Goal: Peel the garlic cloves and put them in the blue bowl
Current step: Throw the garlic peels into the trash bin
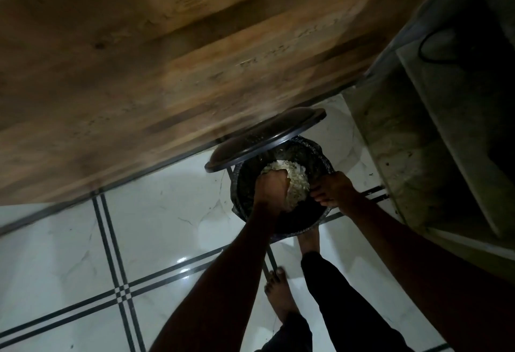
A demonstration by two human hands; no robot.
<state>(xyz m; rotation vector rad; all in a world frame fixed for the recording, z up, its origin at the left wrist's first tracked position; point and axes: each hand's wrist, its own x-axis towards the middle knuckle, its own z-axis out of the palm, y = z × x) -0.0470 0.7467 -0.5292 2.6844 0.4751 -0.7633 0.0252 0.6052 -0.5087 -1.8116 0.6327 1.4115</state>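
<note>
In dim light I look down at a dark round dish (292,226) tilted over an open pedal bin (312,154) lined with a black bag. A pile of pale garlic skins (298,181) lies at the dish's far edge, over the bin's mouth. My left hand (271,191) is curled into the pile from the near side. The dish's right rim is gripped by my right hand (334,191). I cannot tell the dish's colour. No peeled cloves show.
The bin's lid (264,140) stands open against a wooden cabinet front (139,73). A stone ledge (404,142) runs along the right. My bare feet (278,293) stand on glossy white floor tiles (139,240) by the bin's base.
</note>
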